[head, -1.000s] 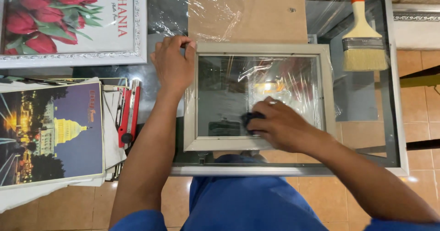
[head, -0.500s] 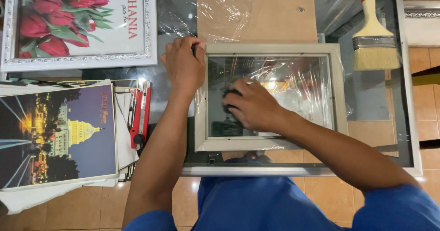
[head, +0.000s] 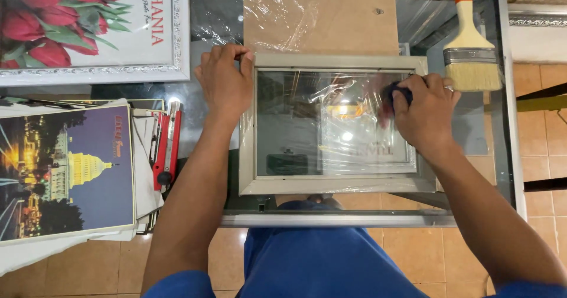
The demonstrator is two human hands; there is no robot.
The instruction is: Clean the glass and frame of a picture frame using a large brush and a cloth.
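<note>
Can't really make out the dark wad (head: 397, 92) under the right hand (head: 426, 116), its curled fingers mostly cover it, pressed on the glossy glass of the pale rectangular frame (head: 331, 183) lying flat on the glass table (head: 508, 156), left hand (head: 225, 85) gripping its top-left corner.

Work surface is a glass-topped table (head: 508, 156) with a metal edge, standing on a floor of tan ceramic tiles (head: 543, 138) with pale grout lines. The glass is transparent; tiles show through it. Overhead lighting is warm, with bright glare spots reflected near the table's centre. An ornate silver moulding strip (head: 537, 19) lies along the upper right edge.
</note>
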